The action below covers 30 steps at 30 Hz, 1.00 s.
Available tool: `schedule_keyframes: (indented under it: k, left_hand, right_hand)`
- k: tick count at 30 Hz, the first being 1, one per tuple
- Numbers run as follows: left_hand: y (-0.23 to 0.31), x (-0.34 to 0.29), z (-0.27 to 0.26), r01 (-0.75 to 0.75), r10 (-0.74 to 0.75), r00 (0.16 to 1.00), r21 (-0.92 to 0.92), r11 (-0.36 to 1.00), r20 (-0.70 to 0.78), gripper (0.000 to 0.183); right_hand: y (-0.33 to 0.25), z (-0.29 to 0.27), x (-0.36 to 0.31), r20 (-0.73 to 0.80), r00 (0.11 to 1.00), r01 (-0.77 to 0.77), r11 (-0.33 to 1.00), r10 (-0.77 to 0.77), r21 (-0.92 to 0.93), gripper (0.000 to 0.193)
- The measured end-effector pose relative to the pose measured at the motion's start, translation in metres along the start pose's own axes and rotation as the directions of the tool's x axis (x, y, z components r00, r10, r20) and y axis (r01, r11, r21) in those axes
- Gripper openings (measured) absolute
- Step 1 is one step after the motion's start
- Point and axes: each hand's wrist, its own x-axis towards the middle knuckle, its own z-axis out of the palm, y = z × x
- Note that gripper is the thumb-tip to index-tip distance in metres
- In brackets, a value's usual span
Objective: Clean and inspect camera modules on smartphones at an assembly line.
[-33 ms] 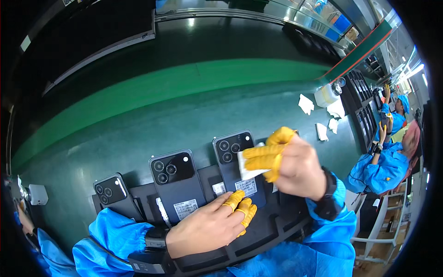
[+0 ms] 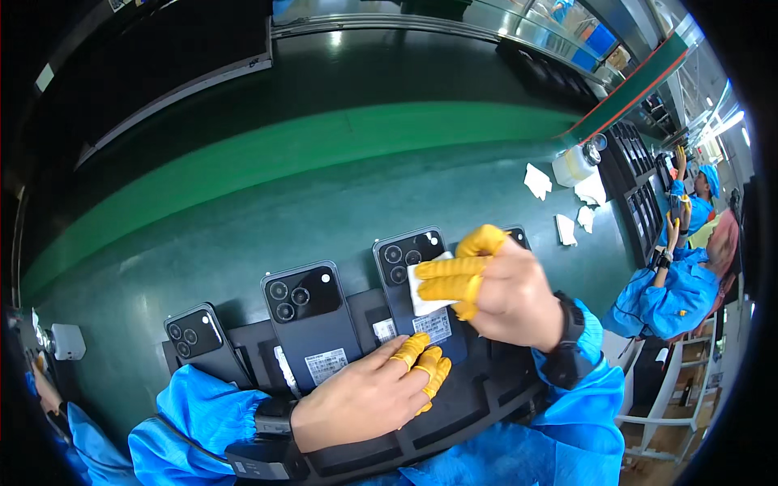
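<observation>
A dark smartphone (image 2: 397, 301) with three camera lenses lies back up in a black tray (image 2: 454, 413). My left hand (image 2: 377, 397), in yellow finger cots, curls over its lower end beside a white label (image 2: 432, 326). Pinched in my right hand (image 2: 494, 287), also in yellow cots, is a folded white cloth (image 2: 425, 301). The cloth lies against the phone's back, just under the lenses, and hides part of it. To the left are a second phone (image 2: 328, 334) and a third phone (image 2: 207, 348). A further phone (image 2: 517, 236) shows partly behind my right hand.
White scraps (image 2: 537, 182) lie on the green bench (image 2: 340, 202) at the right, by a white bottle (image 2: 574, 167). Another white bottle (image 2: 66, 342) stands at far left. Beyond the right edge, people in blue (image 2: 673, 292) work beside black phone trays (image 2: 640, 215).
My right hand has moved a little left with the cloth, uncovering more of the phone behind it. My left hand stays put.
</observation>
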Motion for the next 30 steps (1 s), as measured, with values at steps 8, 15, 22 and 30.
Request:
schedule_keyframes:
  k: [8, 15, 22, 30]
  left_hand:
    - [0.005, 0.002, -0.003, 0.030, -0.030, 0.999, 0.022, 0.999, 0.009, 0.051]
    - [0.004, -0.003, -0.005, -0.001, 0.001, 1.000, 0.006, 1.000, -0.029, 0.051]
    - [0.006, -0.005, -0.003, 0.007, -0.007, 0.999, -0.001, 1.000, -0.053, 0.047]
    - [0.007, -0.006, 0.000, -0.032, 0.025, 0.994, -0.065, 0.997, -0.107, 0.028]
  right_hand:
    - [-0.003, -0.021, -0.018, 0.001, 0.998, -0.069, 0.985, 0.070, -0.157, 0.018]
    - [-0.010, -0.018, -0.013, 0.080, 0.995, -0.044, 0.976, 0.062, -0.211, 0.009]
    - [-0.023, -0.023, 0.000, 0.013, 0.997, -0.073, 0.996, 0.073, -0.048, 0.042]
    - [-0.019, 0.007, 0.021, 0.158, 0.986, -0.057, 0.998, 0.056, 0.000, 0.034]
